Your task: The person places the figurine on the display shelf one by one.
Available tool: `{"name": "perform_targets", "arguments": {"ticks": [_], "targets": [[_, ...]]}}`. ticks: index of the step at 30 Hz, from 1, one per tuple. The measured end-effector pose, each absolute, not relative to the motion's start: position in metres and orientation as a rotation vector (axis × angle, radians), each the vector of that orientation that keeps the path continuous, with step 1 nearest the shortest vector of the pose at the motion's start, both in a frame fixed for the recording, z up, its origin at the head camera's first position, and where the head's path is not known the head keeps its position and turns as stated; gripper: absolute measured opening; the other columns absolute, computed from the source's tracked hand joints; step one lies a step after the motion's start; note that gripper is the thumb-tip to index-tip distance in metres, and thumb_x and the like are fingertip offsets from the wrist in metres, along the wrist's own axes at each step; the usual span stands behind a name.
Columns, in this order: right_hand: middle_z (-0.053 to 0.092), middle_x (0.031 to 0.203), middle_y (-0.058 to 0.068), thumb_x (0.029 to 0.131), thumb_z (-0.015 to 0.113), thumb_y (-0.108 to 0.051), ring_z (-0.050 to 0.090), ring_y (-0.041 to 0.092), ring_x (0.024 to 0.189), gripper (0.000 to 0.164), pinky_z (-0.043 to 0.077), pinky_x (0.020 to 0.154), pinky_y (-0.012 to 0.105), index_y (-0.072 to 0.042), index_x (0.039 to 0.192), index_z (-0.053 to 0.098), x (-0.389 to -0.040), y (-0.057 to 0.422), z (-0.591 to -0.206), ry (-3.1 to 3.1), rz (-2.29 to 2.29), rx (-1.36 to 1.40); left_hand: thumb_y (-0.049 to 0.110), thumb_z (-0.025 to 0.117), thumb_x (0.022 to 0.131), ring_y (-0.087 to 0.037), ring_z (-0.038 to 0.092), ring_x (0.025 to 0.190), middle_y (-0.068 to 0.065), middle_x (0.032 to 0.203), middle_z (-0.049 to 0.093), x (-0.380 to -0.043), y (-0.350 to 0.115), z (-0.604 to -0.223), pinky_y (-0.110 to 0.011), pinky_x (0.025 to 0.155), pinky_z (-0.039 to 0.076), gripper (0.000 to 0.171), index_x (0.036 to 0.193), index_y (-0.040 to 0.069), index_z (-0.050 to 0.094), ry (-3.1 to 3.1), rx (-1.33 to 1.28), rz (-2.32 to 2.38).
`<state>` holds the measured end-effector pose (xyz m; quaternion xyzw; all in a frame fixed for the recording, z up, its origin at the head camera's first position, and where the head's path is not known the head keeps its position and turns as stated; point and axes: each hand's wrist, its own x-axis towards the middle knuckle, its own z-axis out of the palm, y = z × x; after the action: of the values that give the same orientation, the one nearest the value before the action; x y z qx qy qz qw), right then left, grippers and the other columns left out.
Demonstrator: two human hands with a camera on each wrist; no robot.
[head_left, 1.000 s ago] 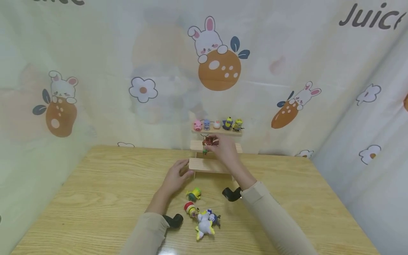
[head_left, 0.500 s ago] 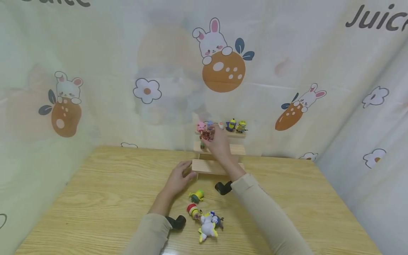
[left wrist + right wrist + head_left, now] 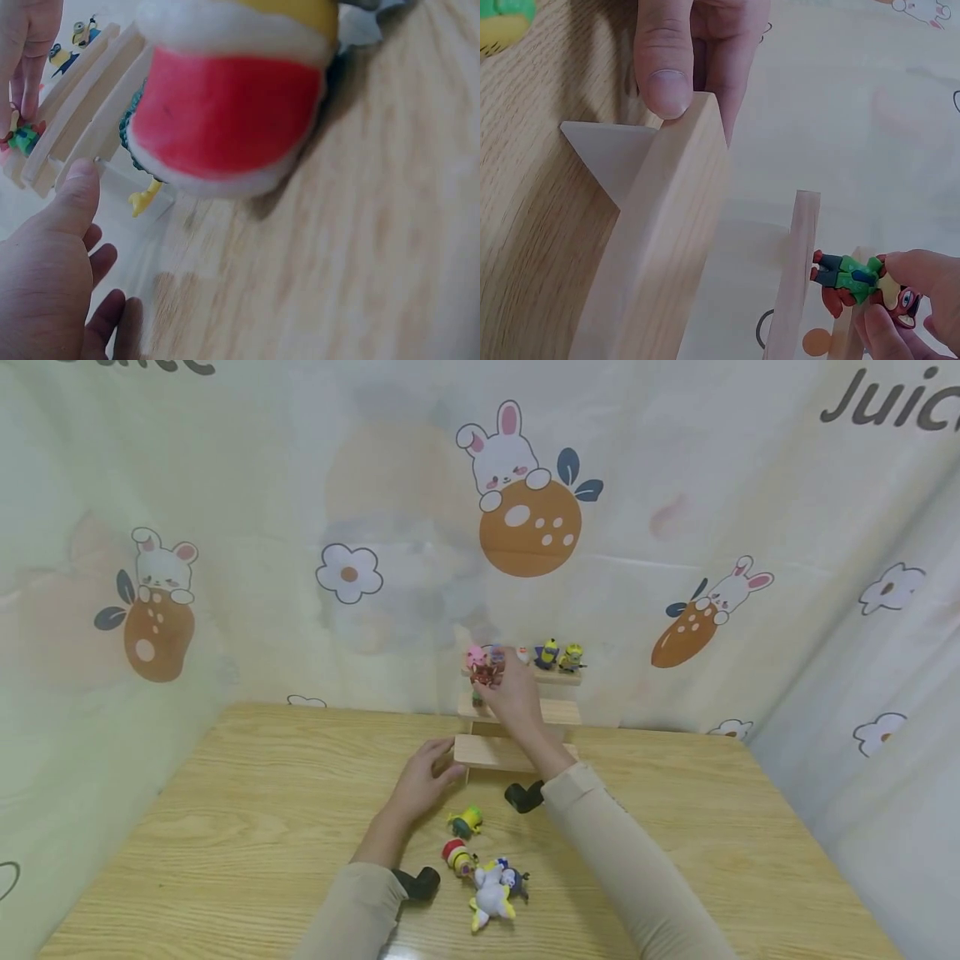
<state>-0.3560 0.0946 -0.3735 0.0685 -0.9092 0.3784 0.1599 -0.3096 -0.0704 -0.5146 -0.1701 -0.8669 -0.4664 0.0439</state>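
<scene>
Figure in green (image 3: pixel 845 283) was pinched between fingertips of right hand (image 3: pixel 517 693), feet near middle step (image 3: pixel 558 712); left hand (image 3: pixel 420 777) rested thumb on lowest step (image 3: pixel 491 752), finger grip unclear.

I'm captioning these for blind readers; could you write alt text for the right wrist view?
A person's right hand pinches a small toy figure in a green top and dark trousers, its feet at a narrow wooden shelf. Nearer the camera, the left hand has its thumb at the end of another wooden board. Pale printed cloth is behind.
</scene>
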Motion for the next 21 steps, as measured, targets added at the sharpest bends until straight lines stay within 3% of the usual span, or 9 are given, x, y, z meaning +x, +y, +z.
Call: {"name": "perform_targets", "arguments": {"ticks": [21], "targets": [[0.065,0.107,0.015,0.081,0.074,-0.019,0.066,0.025,0.091,0.071,0.058,0.078,0.035,-0.009,0.141,0.038,-0.3571,0.0963,-0.3707,-2.621,1.027,0.233,0.047,0.060,0.089,-0.029,0.044,0.132,-0.009,0.141,0.048,-0.3100,-0.0699,-0.5154,-0.046,0.112,0.036,0.064,0.141,0.011,0.046,-2.635,-0.532,-1.417]]}}
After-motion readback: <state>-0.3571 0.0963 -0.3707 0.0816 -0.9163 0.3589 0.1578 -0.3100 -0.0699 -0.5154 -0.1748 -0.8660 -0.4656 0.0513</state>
